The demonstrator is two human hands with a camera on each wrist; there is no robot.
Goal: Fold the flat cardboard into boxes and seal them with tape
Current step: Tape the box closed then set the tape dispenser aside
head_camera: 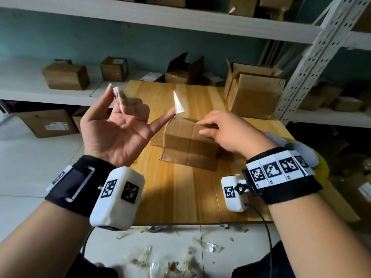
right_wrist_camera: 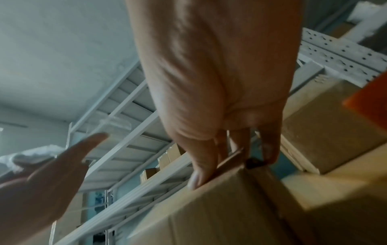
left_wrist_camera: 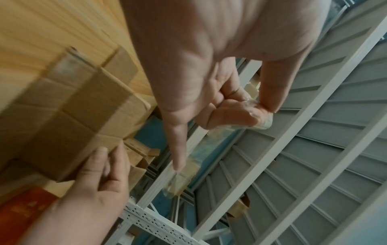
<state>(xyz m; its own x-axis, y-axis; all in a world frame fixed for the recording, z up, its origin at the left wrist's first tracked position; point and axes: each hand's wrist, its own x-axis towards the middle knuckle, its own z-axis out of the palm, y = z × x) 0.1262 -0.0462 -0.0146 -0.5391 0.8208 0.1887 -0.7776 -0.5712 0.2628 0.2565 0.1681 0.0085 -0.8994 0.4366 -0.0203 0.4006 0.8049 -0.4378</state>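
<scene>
At frame centre of the head view, the small cardboard box (head_camera: 186, 137) sits on the wooden table (head_camera: 180, 197). The right hand (head_camera: 226, 133) pinches its top flap edge. The left hand (head_camera: 116, 127), palm up with fingers spread, holds a strip of clear tape (head_camera: 178, 102) stretched between thumb tip and little fingertip.

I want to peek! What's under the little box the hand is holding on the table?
Under the small cardboard box a flat cardboard flap lies on the wooden table. The right hand grips the box's top edge. Its inside is hidden.
</scene>
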